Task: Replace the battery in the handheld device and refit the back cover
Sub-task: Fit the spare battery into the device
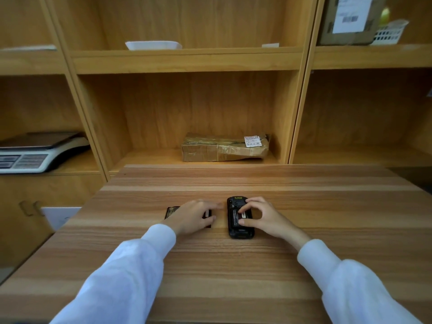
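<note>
A black handheld device lies face down on the wooden table, back cover off, with a battery sitting in its open bay. My right hand rests over the device, thumb and fingertips pinching the battery's sides. To the left lies a flat black piece, partly hidden under my left hand; whether it is the cover or a second battery I cannot tell. My left hand's fingers curl over its right end, where a white label shows.
Wooden shelving stands behind the table. A taped cardboard parcel lies in the middle cubby, a weighing scale at the left, a white tray above, a box and basket at the upper right.
</note>
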The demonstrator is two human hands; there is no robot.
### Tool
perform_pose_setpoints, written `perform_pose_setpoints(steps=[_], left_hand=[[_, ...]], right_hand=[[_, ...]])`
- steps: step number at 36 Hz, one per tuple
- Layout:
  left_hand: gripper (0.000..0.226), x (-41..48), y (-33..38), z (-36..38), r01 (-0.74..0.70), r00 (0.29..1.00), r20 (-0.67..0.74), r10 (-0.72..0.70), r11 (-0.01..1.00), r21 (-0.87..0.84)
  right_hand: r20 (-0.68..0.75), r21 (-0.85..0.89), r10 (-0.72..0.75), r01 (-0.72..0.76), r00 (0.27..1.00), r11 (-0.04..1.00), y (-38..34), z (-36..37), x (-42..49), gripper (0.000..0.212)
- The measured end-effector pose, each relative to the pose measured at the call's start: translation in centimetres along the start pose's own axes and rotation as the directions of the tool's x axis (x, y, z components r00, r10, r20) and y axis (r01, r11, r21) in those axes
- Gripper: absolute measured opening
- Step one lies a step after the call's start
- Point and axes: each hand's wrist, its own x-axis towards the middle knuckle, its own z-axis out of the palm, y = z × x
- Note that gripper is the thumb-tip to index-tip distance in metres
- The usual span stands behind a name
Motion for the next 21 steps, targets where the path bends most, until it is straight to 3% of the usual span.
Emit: perform_pose_setpoints(steps=[3, 7, 13, 21], left_hand=[[0.053, -1.2, -1.4, -0.9, 0.086, 0.994, -0.062, -0.087, 0.996, -0.019], [0.061, -2.7, -3.4, -2.3, 0.162, 0.986, -0.042, -0.162, 0.987, -0.013], [0.105, -5.2, -6.6, -3.8, 0.281, 0.95, 0.198, -0.243, 0.94, -0.193], [0.096, -6.2, -8.8, -3.5, 0.32, 0.941, 0.187, -0.282, 0.922, -0.217]], right_hand=[[-0.057, 0.045, -0.017, 0.019, 0.998, 0.999, 0.0, 0.0, 0.0, 0.026], [-0.062, -0.026, -0.056, 0.055, 0.996, 0.998, -0.4, 0.3, 0.7, 0.028], [-0.033, -0.11, -0.066, 0.062, 0.997, 0.992, -1.1, 1.1, 1.6, 0.023], [-0.061, -0.117, -0.075, 0.068, 0.995, 0.991, -0.5, 1.2, 1.5, 0.019]])
